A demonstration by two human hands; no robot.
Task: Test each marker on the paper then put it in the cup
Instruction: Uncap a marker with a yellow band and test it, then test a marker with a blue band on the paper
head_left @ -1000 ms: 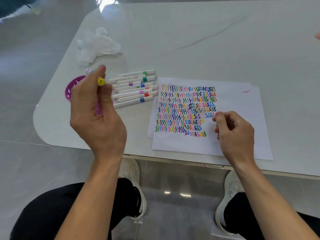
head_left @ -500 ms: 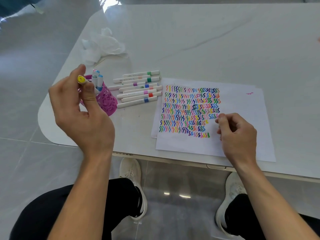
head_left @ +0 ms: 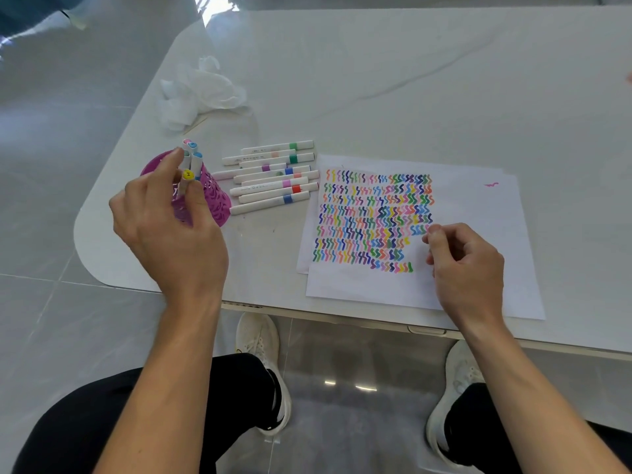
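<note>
My left hand (head_left: 171,234) pinches a white marker with a yellow end cap (head_left: 186,177) between thumb and fingers, holding it upright over the mouth of the purple cut-out cup (head_left: 217,201) at the table's left end. A few markers with blue and pink caps (head_left: 192,152) stand in that cup. Several white markers with coloured bands (head_left: 273,176) lie in a row between the cup and the paper (head_left: 478,206). The paper is covered in rows of coloured squiggles. My right hand (head_left: 468,265) rests on the paper with its fingers loosely curled and nothing in it.
A crumpled white tissue (head_left: 201,90) lies behind the cup near the table's rounded left corner. The white table (head_left: 410,80) stretches far back and right. Its front edge runs just under my wrists, with my knees and white shoes below.
My left hand has carried the yellow-capped marker left and down, from in front of the cup to the cup's mouth. My right hand has stayed on the paper.
</note>
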